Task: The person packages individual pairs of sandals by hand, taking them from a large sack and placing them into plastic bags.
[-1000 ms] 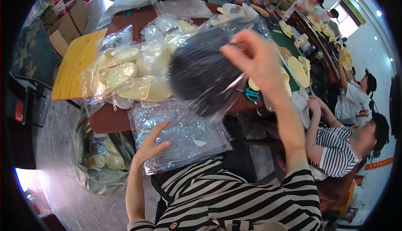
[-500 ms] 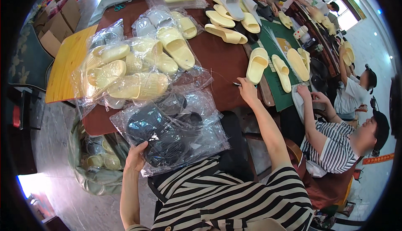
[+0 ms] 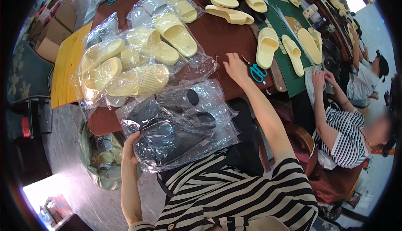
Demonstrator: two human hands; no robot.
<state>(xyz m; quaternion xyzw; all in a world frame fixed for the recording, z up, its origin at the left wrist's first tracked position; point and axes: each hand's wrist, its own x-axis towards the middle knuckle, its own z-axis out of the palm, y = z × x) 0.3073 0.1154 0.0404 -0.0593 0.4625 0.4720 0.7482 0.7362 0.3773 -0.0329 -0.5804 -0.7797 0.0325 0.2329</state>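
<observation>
Lower centre: left hand (image 3: 130,149) fingers clamp bagged black slippers (image 3: 176,126) steadying them on lap; right hand (image 3: 235,67) fingers spread on table (image 3: 217,34), probably toward scissors (image 3: 256,71).

We note the clear plastic bag (image 3: 176,126): thin, crinkled film, very glossy, catching white glare. Inside it, black slippers (image 3: 167,139) look like matt foam or rubber, smooth. Bagged pale yellow slippers (image 3: 138,59) sit in the same shiny film; their uppers look soft and matt, some with fine ribbing. The tabletop (image 3: 222,34) is dark reddish wood with a low sheen. A green cutting mat (image 3: 289,26) looks matt. The scissors (image 3: 256,71) have teal plastic handles. Our striped shirt (image 3: 234,193) is knitted cloth.
</observation>
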